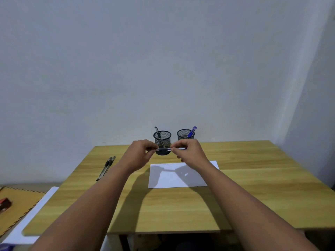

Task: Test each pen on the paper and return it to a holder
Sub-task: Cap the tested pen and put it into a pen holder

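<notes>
The person holds one pen [163, 149] in the air with both hands, a little above the far edge of the paper [178, 176]. The pen lies level, its long axis going from one hand to the other, across the body. The left hand [140, 153] pinches one end with curled fingers, and the right hand [188, 151] pinches the other end in the same way. Only the dark middle part shows between them. I think the cap is being pulled off or pushed on, but I cannot tell which.

The paper lies under the hands and a little toward the person, so the tip must go down and back to reach it. Which end holds the tip is hidden by the fingers.

Behind the hands stand two mesh holders. The left holder [162, 140] is directly behind the pen and keeps a black pen [157, 132]. The right holder [185, 134] is behind the right hand and keeps a blue pen [192, 131]. Both hands seem about equally near to the left holder.

Well to the outside of the left hand, two more pens [106, 167] lie together on the wooden table [253, 178], pointing away from the person. The left hand is the nearer one for them.
</notes>
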`<state>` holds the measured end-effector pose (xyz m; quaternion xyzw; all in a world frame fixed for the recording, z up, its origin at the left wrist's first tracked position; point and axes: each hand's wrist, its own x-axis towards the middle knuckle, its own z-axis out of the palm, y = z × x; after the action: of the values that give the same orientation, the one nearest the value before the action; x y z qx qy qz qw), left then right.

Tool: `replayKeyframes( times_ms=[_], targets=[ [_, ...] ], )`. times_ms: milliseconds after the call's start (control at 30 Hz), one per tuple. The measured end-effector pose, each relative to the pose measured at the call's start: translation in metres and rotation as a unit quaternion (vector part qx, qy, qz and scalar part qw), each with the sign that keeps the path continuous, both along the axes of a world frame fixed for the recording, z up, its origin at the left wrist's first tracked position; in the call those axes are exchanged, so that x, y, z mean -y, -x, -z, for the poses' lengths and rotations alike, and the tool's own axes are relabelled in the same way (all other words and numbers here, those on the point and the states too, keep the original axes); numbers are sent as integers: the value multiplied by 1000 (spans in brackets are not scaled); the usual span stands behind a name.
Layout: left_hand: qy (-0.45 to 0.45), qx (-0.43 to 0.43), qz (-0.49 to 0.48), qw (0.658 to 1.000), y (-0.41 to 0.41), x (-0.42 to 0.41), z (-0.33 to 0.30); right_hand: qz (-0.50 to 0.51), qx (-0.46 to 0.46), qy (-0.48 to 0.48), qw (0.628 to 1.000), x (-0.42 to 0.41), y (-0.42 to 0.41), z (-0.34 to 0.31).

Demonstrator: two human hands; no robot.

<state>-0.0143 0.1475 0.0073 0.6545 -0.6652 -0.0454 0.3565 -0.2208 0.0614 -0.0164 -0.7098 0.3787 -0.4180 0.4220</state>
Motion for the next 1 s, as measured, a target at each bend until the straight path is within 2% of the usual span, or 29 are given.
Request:
replayKeyframes(
  times_ms=[133,300,367,433,500,567,667,800,900,1000],
  targets=[
    [-42,-67,14,997,-1,1,-17,-30,61,-56,996,-5,4,-9],
    [-40,-182,58,981,-1,7,-36,-60,119,-86,987,-2,2,-16],
    [-52,-180,68,980,-5,11,-45,-62,89,-61,992,6,3,-19],
    [-42,-182,73,980,-6,17,-51,-69,8,-14,998,13,0,-24],
    [-10,-224,79,971,-3,25,-51,-76,-88,20,993,20,-7,-29],
    [24,-260,67,963,-1,37,-45,-59,-136,46,988,31,-14,-34],
    [41,-236,-8,971,-11,59,-20,18,-119,72,990,57,-23,-42],
    [-32,-191,-91,977,-27,93,27,109,-67,88,988,100,-37,-44],
    [-66,-188,-110,974,-31,121,55,116,-48,91,988,129,-58,-38],
    [-91,-189,-128,969,-33,149,70,114,-80,94,986,151,-82,-32]
  ],
)
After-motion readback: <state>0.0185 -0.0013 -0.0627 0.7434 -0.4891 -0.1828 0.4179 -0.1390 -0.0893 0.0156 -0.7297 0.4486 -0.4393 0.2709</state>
